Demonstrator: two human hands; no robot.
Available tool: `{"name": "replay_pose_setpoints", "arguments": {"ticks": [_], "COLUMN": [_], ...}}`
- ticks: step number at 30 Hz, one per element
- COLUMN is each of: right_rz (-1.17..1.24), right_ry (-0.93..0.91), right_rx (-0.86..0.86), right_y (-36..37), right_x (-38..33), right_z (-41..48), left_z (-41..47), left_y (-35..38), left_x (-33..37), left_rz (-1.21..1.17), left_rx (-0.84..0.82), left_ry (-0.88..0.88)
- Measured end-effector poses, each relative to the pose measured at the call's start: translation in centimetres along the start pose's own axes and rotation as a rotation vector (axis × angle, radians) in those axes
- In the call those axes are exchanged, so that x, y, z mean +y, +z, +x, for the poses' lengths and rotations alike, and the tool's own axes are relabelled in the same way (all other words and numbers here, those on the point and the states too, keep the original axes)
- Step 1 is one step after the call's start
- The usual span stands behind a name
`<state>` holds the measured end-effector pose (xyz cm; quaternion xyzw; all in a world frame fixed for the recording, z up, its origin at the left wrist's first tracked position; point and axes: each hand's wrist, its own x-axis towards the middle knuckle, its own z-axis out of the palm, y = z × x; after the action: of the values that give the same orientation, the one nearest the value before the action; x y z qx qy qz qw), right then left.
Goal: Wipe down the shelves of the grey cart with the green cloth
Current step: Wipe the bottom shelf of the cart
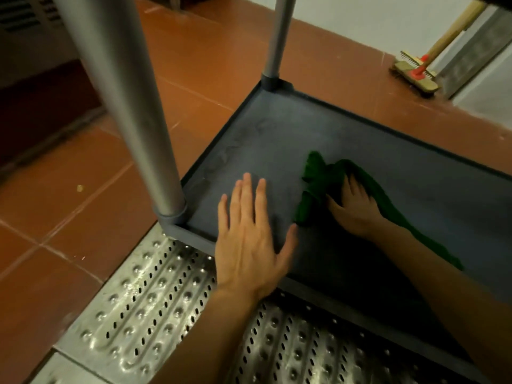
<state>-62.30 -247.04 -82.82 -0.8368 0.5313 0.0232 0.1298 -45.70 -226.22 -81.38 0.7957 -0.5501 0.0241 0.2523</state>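
Note:
The grey cart's bottom shelf point(277, 126) fills the middle of the head view, a flat dark tray with a raised rim. A crumpled green cloth point(315, 184) lies on it right of centre, with a tail trailing toward the lower right. My right hand point(353, 206) presses down on the cloth, fingers curled into its folds. My left hand point(249, 239) hovers flat over the shelf's near left part, fingers spread, holding nothing.
Two grey cart posts rise from the shelf corners: a thick near one point(133, 106) and a far one point(279, 37). A perforated metal floor grate point(155, 295) lies under the cart's near edge. A scrub brush with wooden handle point(418, 73) leans at the wall.

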Motion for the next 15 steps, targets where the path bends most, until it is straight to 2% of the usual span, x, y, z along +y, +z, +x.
{"name": "replay_pose_setpoints", "arguments": {"ticks": [5,15], "right_rz": [0.050,0.011], "right_ry": [0.060,0.092], "right_rx": [0.051,0.020], "right_y": [0.0,-1.6], "right_x": [-5.4,-9.7], "right_z": [7.4,14.4], "left_z": [0.0,0.0], "left_y": [0.5,0.7], "left_x": [-0.3,-0.4], "left_rz": [-0.024,-0.061], "left_rx": [-0.018,-0.024], "left_ry": [0.005,0.002]}}
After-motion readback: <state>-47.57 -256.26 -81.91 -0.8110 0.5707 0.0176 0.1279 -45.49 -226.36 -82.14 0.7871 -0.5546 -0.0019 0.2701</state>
